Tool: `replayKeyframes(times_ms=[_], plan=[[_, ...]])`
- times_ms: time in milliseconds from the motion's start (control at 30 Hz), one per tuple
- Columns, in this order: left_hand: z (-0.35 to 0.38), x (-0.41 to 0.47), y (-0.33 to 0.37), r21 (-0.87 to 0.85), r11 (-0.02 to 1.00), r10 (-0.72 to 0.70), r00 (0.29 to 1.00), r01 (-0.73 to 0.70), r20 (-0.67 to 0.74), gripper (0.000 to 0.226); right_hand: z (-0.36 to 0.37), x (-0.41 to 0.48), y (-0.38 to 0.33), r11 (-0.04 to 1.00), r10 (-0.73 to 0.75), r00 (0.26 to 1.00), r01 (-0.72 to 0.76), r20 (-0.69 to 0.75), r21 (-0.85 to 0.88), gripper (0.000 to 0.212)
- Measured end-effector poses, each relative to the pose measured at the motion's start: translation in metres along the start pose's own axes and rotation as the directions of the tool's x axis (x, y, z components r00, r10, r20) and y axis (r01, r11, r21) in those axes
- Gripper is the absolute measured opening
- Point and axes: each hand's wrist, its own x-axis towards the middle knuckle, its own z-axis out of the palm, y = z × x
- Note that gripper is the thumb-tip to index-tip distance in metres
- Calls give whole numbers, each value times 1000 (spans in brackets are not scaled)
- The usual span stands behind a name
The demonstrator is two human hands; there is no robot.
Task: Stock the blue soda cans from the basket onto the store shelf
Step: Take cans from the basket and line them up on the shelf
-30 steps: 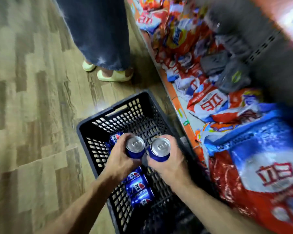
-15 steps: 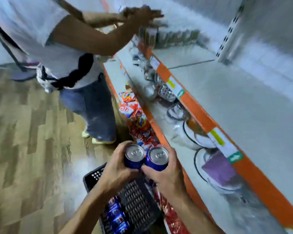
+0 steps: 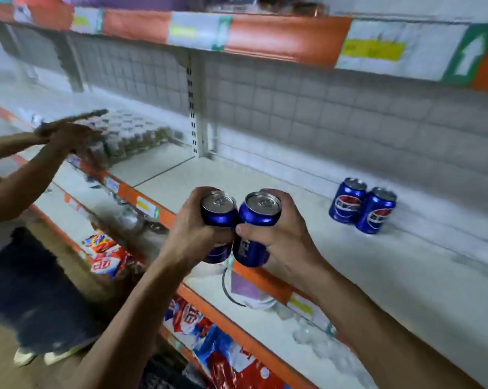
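My left hand (image 3: 190,237) grips one blue soda can (image 3: 219,210) and my right hand (image 3: 286,240) grips another blue soda can (image 3: 258,214). Both cans are upright, touch side by side, and hang over the front edge of the white store shelf (image 3: 349,276). Two more blue soda cans (image 3: 362,206) stand together at the back right of that shelf, against the grid back wall. Only a dark corner of the basket (image 3: 164,369) shows at the bottom.
Another person's arms (image 3: 40,153) reach over a block of small jars (image 3: 130,136) at the shelf's left end. An orange-edged shelf (image 3: 279,37) hangs overhead. Lower shelves hold clear plastic ware (image 3: 133,217) and snack bags (image 3: 108,254).
I have lifted both cans from above the basket up to shelf height. The view swung from the floor to the shelf, and the two standing cans came into sight.
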Motion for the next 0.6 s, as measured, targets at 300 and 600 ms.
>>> replayKeyframes(times_ms=[300,600], plan=[[152,37,38,-111,994,44,927,-3,372,65,-145,-13,3,985,169,952,-158,-256,63,64],[295,38,35,-100,994,35,786,34,617,65,-264,-42,31,964,222,825,-265,-520,-10,37]])
